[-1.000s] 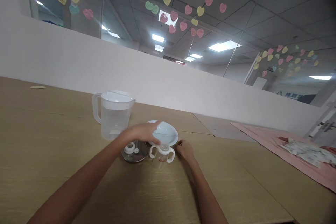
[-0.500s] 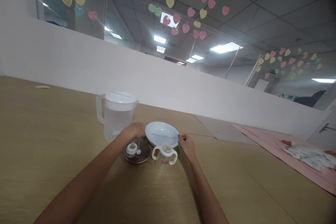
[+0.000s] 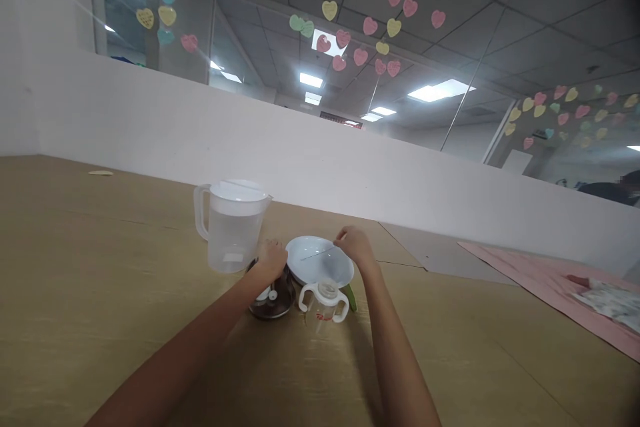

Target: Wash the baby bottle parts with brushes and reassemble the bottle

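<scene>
My right hand [image 3: 354,243] is closed on one end of a thin rod [image 3: 317,253], which slants down over the white bowl [image 3: 320,270]. My left hand [image 3: 273,259] has its fingers curled above a dark round dish [image 3: 274,310], just left of the bowl; whatever is in those fingers is hidden. A white bottle top [image 3: 263,294] in the dish is partly covered by my left wrist. In front of the bowl stands a clear baby bottle [image 3: 323,310] with two white handles and no cap on its mouth. Something long and green [image 3: 351,297] shows partly behind the bottle.
A translucent lidded pitcher [image 3: 235,230] stands behind my left hand. To the far right, a pink cloth [image 3: 540,280] bears a white patterned garment [image 3: 607,303]. A white wall [image 3: 325,153] with windows above runs along the table's back. A small flat piece [image 3: 101,173] lies at the back left.
My right hand has risen from the bowl's right rim, lifting its end of the thin rod. My left hand has shifted slightly over the dark dish, covering more of the bottle top.
</scene>
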Demonstrator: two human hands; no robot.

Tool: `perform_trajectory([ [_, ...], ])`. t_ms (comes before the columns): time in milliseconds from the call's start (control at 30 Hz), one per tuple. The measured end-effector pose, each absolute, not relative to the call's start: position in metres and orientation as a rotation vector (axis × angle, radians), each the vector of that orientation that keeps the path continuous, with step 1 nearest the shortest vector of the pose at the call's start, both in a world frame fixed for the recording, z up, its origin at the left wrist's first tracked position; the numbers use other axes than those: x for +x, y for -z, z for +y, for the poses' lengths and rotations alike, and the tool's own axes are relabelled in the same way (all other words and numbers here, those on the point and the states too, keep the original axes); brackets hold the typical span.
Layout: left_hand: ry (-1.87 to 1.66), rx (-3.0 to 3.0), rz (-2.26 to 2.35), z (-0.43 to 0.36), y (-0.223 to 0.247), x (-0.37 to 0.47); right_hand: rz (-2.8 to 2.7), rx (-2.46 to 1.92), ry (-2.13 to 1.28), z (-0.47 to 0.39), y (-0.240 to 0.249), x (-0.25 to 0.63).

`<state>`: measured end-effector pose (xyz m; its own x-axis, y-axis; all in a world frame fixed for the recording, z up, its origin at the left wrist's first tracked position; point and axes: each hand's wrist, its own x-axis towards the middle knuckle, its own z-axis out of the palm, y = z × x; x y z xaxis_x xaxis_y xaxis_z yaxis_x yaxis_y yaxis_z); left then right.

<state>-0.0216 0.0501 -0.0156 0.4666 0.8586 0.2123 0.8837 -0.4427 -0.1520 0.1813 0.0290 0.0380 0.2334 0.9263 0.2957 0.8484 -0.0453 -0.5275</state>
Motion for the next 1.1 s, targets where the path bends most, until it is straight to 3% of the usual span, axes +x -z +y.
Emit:
perform_trajectory([
  [267, 0.150, -2.438, -1.578, 0.054, 0.016, -0.022, -1.709, -1.609, -0.540, 0.042, -0.029, 0.146],
  [567, 0.202, -2.437, -1.573, 0.034, -0.022, -0.023, -1.588, -1.454, -0.613, 0.028, -0.043, 0.157],
  [800, 0.390, -2.344, -1.677, 0.020, -0.065, -0.032, -1.391, -1.082, -0.436, -0.015, -0.086, 0.165],
  [1100, 1.255, -2.657, -1.449, 0.022, -0.070, -0.022, -1.105, -0.806, 0.116, -0.070, -0.114, 0.142],
])
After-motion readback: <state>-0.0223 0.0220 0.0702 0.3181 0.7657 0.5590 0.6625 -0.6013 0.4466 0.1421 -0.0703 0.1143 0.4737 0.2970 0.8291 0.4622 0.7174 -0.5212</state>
